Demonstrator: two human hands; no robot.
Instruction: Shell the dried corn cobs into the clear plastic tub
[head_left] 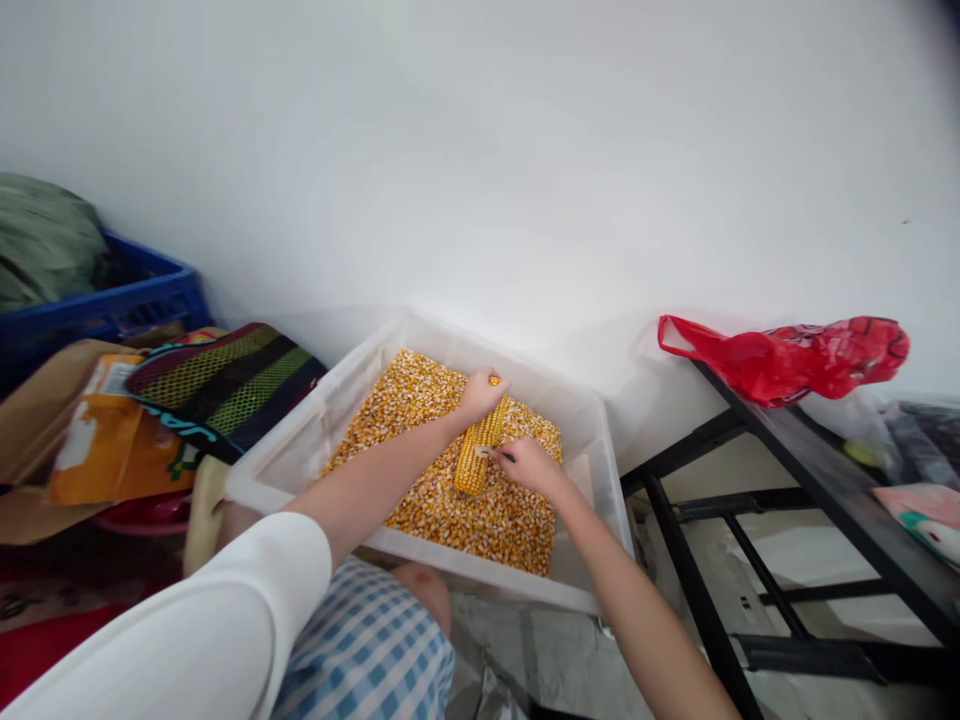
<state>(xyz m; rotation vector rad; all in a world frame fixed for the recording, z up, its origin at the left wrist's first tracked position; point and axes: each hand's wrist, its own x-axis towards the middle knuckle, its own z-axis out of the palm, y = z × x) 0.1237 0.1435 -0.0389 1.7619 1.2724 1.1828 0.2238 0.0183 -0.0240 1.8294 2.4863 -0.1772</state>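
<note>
An ear of yellow corn (472,462) slants over a bed of loose corn kernels (420,420) in a translucent white plastic bin (300,470). My left hand (480,396) is closed around its upper end. My right hand (532,464) pinches a small thin tool (491,453) with a dark part near the fingers. The tool's pale tip lies against the side of the ear, about midway down the visible length; its exact kind is too small to make out.
A blue crate (112,305), a cardboard box (45,410) and a striped mesh bag (225,385) crowd the left. Right of the bin stands a black metal frame (705,590), with a red plastic bag (795,360) on top. A white wall (480,180) rises behind.
</note>
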